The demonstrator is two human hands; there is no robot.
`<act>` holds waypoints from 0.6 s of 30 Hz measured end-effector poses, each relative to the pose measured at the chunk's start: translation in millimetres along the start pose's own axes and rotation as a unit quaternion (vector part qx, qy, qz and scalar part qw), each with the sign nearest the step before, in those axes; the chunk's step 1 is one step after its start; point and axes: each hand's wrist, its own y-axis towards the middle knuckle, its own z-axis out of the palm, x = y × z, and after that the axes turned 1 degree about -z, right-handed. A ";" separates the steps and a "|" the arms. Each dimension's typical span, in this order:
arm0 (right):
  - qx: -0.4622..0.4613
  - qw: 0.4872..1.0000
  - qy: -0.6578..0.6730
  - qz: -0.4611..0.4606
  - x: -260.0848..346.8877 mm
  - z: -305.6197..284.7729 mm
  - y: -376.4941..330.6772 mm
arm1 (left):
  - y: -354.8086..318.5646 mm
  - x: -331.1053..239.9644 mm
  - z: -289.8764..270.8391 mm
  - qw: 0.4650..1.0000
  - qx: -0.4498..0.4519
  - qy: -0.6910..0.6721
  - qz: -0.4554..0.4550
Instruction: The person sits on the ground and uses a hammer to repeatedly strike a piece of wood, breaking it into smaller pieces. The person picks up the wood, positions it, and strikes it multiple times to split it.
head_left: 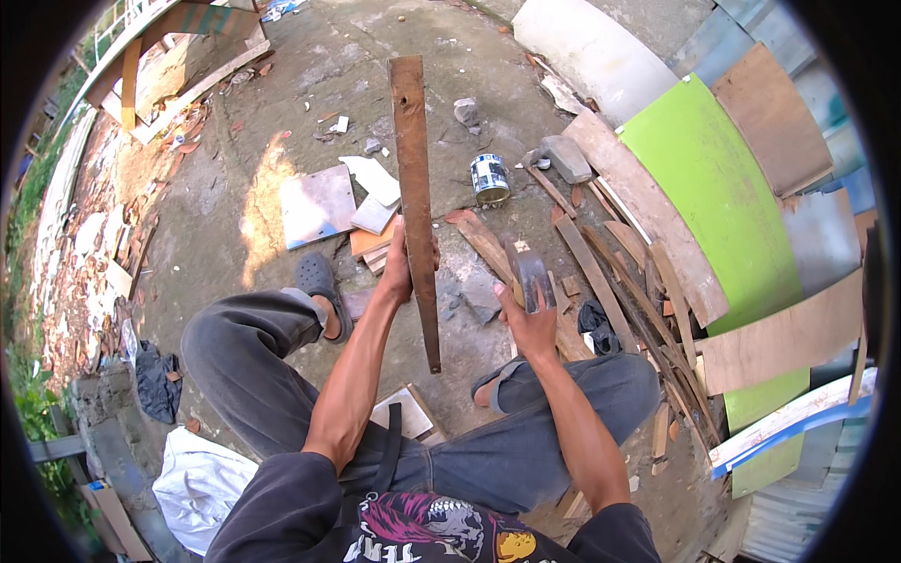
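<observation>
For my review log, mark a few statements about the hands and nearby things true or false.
1. The left hand holds a plank. True.
2. The right hand is empty. False: it grips a tool.
3. The can is left of the plank in the picture. False: it is to the right.
4. The left foot wears a clog. True.
5. The green panel is on the person's left. False: it is on the right.
</observation>
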 end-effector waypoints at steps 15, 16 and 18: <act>0.162 0.984 0.032 0.072 76.0 6.1 23.9 | -27.1 37.8 30.0 0.973 0.187 0.027 -0.131; 0.137 0.990 0.021 0.028 66.1 8.8 24.6 | -30.0 41.1 32.9 0.973 0.195 0.024 -0.125; 0.084 0.994 -0.005 -0.062 46.2 14.7 27.7 | -29.5 49.5 35.8 0.979 0.158 0.080 -0.098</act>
